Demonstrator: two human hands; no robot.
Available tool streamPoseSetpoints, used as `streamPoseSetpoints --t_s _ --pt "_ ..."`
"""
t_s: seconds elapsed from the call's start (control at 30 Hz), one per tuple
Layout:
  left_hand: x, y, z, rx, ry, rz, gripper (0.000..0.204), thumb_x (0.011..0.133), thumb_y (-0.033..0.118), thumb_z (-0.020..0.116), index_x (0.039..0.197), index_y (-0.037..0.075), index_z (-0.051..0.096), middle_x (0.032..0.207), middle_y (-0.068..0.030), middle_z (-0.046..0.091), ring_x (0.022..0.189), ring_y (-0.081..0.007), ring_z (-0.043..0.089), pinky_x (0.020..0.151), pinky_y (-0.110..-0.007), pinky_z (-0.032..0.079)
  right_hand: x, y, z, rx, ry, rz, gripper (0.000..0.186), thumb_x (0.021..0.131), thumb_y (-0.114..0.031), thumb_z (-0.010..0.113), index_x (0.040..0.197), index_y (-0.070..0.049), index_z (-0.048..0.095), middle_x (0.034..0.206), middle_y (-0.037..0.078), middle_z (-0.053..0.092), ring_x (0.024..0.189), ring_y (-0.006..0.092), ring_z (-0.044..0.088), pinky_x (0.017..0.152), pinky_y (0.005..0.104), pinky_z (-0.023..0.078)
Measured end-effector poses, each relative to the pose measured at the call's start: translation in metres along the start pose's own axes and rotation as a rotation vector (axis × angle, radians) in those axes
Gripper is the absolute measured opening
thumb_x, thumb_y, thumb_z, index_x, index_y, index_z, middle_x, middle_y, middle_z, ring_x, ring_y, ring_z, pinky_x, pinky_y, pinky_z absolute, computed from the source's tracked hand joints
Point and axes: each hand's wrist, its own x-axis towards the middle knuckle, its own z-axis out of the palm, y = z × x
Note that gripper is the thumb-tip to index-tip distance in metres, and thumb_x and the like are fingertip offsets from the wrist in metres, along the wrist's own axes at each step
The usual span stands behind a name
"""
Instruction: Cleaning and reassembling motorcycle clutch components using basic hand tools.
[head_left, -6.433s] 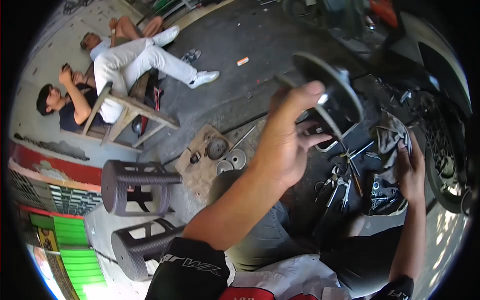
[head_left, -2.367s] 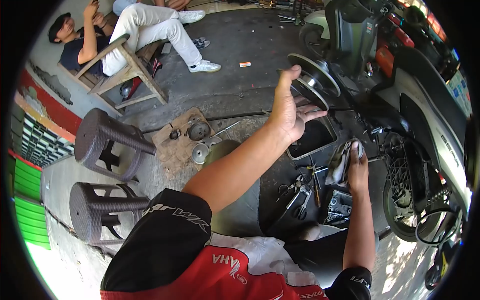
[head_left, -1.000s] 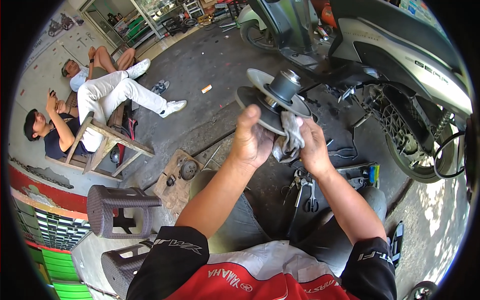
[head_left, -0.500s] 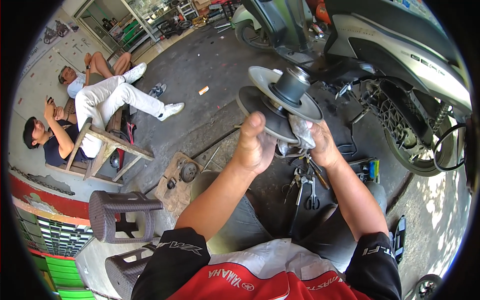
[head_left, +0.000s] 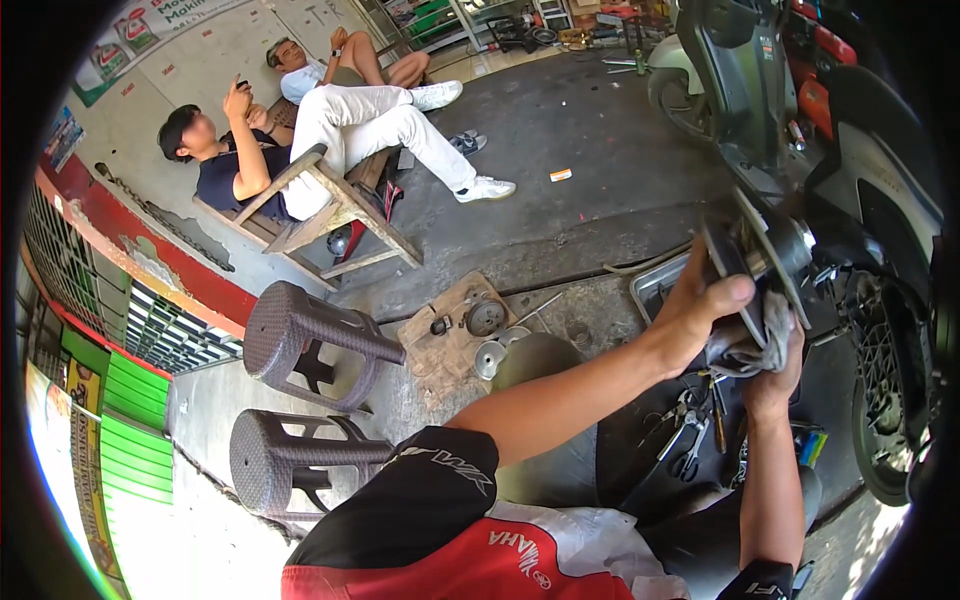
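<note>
The left hand (head_left: 700,305) is gripping the near disc of the metal pulley (head_left: 760,265), shaft lying left to right, while the right hand (head_left: 775,365) is pressing a grey rag (head_left: 750,345) closed against its underside.

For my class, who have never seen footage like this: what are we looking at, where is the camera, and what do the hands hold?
The camera sits on a person's head and looks down, so the picture bends at its rim. Both forearms rise from the bottom edge. The left hand grips a round metal pulley part with two discs. The right hand presses a grey rag against it. A scooter stands to the right. On the concrete floor lie pliers and small metal parts on a wooden board. Two plastic stools stand at left; two people rest on a wooden chair.
</note>
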Motion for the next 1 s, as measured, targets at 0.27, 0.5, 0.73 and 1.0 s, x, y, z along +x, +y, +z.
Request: streamPoseSetpoints --t_s 0.27,0.5,0.73,1.0 --pt "0.001 -0.001 0.009 0.376 0.017 0.242 0.128 0.07 0.049 0.092 0.16 0.008 0.012 0.147 -0.0212 0.042 0.14 -0.032 0.042 0.116 -0.046 0.036 -0.011 -0.003 -0.001 0.249 0.042 -0.166 0.053 0.106 -0.043 0.046 0.141 -0.004 0.054 0.129 0.009 0.064 0.119 0.0217 0.062 0.106 0.0377 0.047" --pt "0.004 0.001 0.0 0.077 0.018 -0.052 0.112 0.077 0.054 0.085 0.157 0.006 0.022 0.147 -0.0149 0.044 0.135 -0.0289 0.048 0.116 -0.045 0.037 -0.009 -0.004 0.0 0.237 0.006 -0.085 0.048 0.106 -0.04 0.048 0.137 -0.005 0.057 0.126 0.008 0.066 0.114 0.0213 0.064 0.101 0.0373 0.049" --pt "0.006 -0.007 0.007 0.311 0.09 0.166 0.119 0.079 0.053 0.084 0.162 0.005 0.014 0.148 -0.0179 0.046 0.14 -0.0343 0.045 0.118 -0.047 0.036 -0.012 0.0 0.013 0.31 0.145 -0.028 0.052 0.104 -0.046 0.049 0.141 -0.01 0.053 0.13 0.008 0.063 0.116 0.021 0.062 0.101 0.0376 0.049" --pt "0.007 -0.003 0.01 0.042 0.005 -0.009 0.105 0.082 0.063 0.075 0.158 0.005 0.028 0.143 -0.0161 0.049 0.132 -0.0256 0.05 0.112 -0.041 0.041 -0.014 0.003 0.008 0.108 0.087 -0.127 0.054 0.105 -0.046 0.046 0.143 -0.008 0.053 0.128 0.007 0.064 0.119 0.0222 0.062 0.105 0.0385 0.047"
